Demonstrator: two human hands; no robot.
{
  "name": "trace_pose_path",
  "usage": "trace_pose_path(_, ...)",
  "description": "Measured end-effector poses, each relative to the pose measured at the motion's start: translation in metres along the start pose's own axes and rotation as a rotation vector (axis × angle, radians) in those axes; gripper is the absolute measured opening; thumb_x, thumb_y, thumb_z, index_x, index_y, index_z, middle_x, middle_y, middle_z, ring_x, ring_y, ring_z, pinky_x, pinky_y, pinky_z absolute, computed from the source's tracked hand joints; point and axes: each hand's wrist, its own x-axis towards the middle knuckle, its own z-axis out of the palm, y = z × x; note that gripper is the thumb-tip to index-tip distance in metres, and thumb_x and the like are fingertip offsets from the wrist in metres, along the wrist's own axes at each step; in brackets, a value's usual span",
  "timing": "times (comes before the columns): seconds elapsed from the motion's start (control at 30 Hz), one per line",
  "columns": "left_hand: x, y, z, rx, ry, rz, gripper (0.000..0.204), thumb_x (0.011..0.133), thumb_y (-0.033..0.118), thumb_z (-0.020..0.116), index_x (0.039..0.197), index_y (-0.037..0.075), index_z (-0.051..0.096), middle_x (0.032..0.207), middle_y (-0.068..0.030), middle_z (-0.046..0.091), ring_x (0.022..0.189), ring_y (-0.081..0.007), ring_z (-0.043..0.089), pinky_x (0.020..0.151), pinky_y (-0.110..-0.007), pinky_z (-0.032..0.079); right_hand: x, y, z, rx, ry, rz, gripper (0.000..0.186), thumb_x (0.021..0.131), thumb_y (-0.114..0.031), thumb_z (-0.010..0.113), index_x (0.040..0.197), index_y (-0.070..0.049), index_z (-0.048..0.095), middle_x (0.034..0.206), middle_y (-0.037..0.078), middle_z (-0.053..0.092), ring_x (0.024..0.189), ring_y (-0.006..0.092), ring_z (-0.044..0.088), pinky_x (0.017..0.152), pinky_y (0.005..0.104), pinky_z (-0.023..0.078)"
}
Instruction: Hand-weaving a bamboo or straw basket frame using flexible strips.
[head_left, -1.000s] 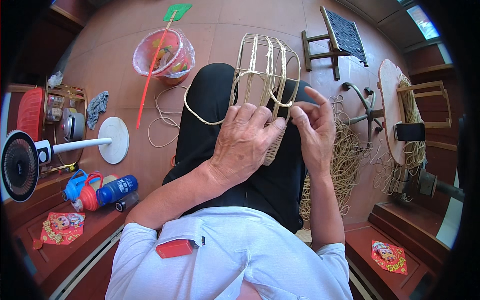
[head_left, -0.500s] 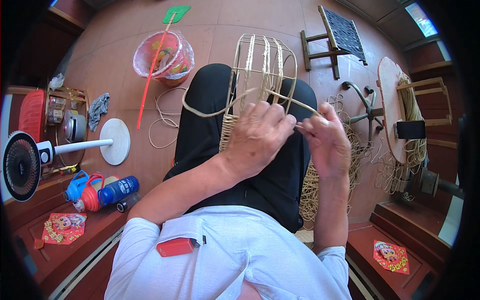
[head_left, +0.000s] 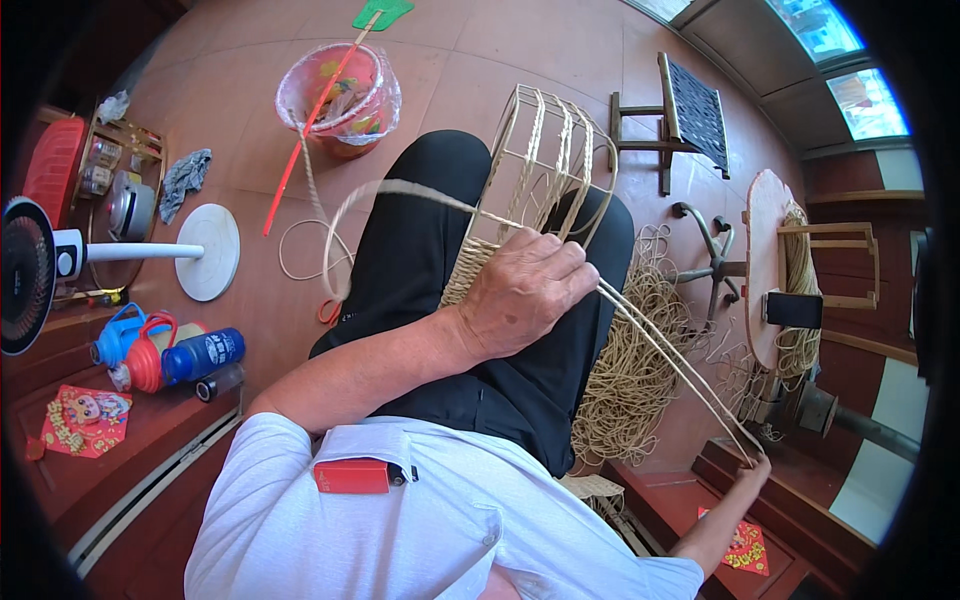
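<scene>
A partly woven basket (head_left: pixel 464 272) lies tilted across my lap, its open wire frame wrapped lengthwise with pale twisted strands. My left hand (head_left: pixel 528 292) is closed over its woven near end, hiding the spot where the cord meets the weave. From under those fingers, a doubled length of tan cord (head_left: pixel 680 368) runs taut to the lower right. My right hand (head_left: pixel 752 472) is far out there, its fingers closed on the cord's bend. Another stretch of the cord arcs loosely from the basket over my left knee toward the floor.
A large heap of cord (head_left: pixel 630 400) lies on the floor beside my right leg. A lined pink bucket (head_left: pixel 375 95) with a fly swatter stands ahead left, a folding stool (head_left: pixel 697 112) ahead right. Bottles (head_left: pixel 205 355) and a white fan (head_left: pixel 140 251) are at left; a round board (head_left: pixel 765 250) is at right.
My right hand has swung from beside the left hand out to the lower right, drawing the cord into a taut double line. The left hand stays at the basket; the view has turned slightly.
</scene>
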Motion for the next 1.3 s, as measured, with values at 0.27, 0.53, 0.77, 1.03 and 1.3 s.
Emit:
trace_pose_path(0.27,-0.009,-0.014,-0.022,-0.108,-0.013,0.022,0.025,0.093,0.006,0.089,0.117,0.011,0.082,0.105,-0.0069,0.076,0.100,-0.0292,0.075,0.093,-0.043,0.057,-0.429,0.106,0.308,-0.461,-1.001,-1.063,0.050,0.110,-0.007,0.080,0.160,-0.008,0.071,0.145,0.006,0.078,0.112,0.0135,0.071,0.091,0.0304,0.056)
trace_pose_path(0.53,-0.009,-0.014,-0.028,-0.041,0.032,-0.056,0.026,0.090,0.006,0.093,0.112,0.014,0.083,0.102,-0.0036,0.075,0.099,-0.0274,0.072,0.090,-0.043,0.054,-0.588,0.111,0.367,-0.520,-1.267,-1.127,0.024,0.116,-0.012,0.071,0.139,-0.004,0.075,0.113,0.015,0.077,0.097,0.0323,0.075,0.092,0.0420,0.062)
trace_pose_path(0.77,-0.006,-0.012,-0.027,0.050,0.070,-0.117,0.017,0.094,0.015,0.091,0.108,0.017,0.081,0.101,-0.0004,0.074,0.099,-0.0242,0.068,0.094,-0.043,0.044,-0.183,0.091,0.176,-0.881,-0.419,-1.031,0.038,0.118,-0.028,0.066,0.142,-0.004,0.082,0.139,0.015,0.084,0.123,0.0244,0.077,0.112,0.0375,0.057)
trace_pose_path(1.03,0.008,-0.002,-0.031,0.073,-0.015,-0.242,0.014,0.093,0.012,0.088,0.100,0.014,0.076,0.095,-0.0016,0.070,0.095,-0.0254,0.066,0.092,-0.044,0.044,-0.086,0.074,-0.022,-0.693,0.171,-0.282,0.044,0.110,-0.007,0.072,0.152,0.005,0.072,0.129,0.012,0.082,0.108,0.0232,0.077,0.093,0.0428,0.064)
trace_pose_path(1.3,0.022,-0.006,-0.037,0.053,-0.079,-0.291,0.011,0.092,0.012,0.086,0.099,0.014,0.078,0.091,-0.0014,0.071,0.089,-0.0253,0.070,0.085,-0.044,0.046,-0.571,0.121,0.276,-0.530,-0.995,-1.421,0.038,0.106,0.000,0.079,0.143,-0.007,0.083,0.123,0.012,0.083,0.113,0.0317,0.079,0.102,0.0436,0.063)
